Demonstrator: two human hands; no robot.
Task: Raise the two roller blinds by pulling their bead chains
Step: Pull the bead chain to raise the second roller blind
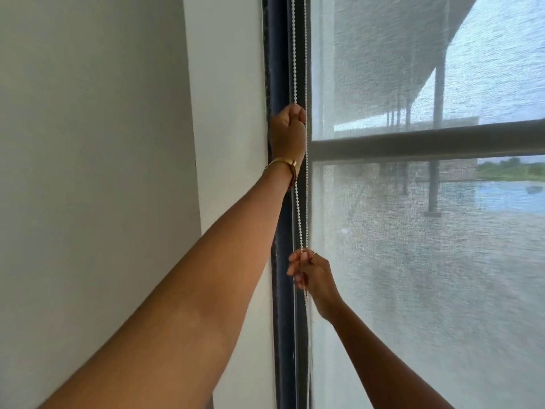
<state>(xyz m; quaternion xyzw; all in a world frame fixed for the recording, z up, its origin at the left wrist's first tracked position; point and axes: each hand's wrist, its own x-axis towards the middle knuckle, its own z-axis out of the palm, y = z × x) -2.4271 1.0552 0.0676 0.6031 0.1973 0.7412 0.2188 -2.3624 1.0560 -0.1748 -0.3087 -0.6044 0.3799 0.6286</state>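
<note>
A white bead chain (298,208) hangs in two strands along the dark window frame (280,69), left of a sheer white roller blind (413,261) that covers the window. My left hand (288,131), with a gold bangle on the wrist, is raised high and closed around the left strand. My right hand (309,273) is lower and pinches the chain between thumb and fingers. The blind's top and bottom edges are out of view. Only this one blind shows.
A white wall (103,143) fills the left side, right beside the frame. A horizontal window bar (427,143) shows through the blind's fabric, with a building and water outside.
</note>
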